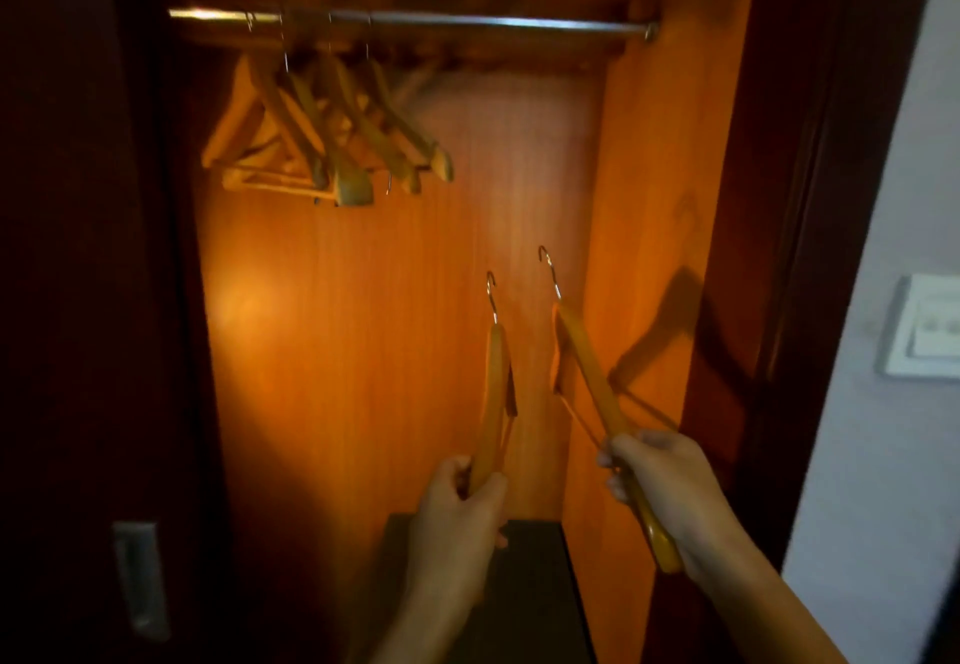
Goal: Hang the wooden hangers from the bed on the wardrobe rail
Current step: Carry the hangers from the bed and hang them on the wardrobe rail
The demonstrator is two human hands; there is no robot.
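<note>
I face an open wardrobe lit in orange. My left hand (460,512) grips the lower end of one wooden hanger (496,393), whose metal hook points up. My right hand (662,481) grips a second wooden hanger (587,367) by one arm, hook up and tilted left. Both hangers are well below the metal rail (493,24), which runs across the top of the wardrobe. Several wooden hangers (332,143) hang bunched at the rail's left end.
The right half of the rail is bare. A dark box or safe (524,590) sits at the wardrobe bottom below my hands. A dark sliding door with a metal handle (140,580) stands at left. A wall switch plate (924,325) is at right.
</note>
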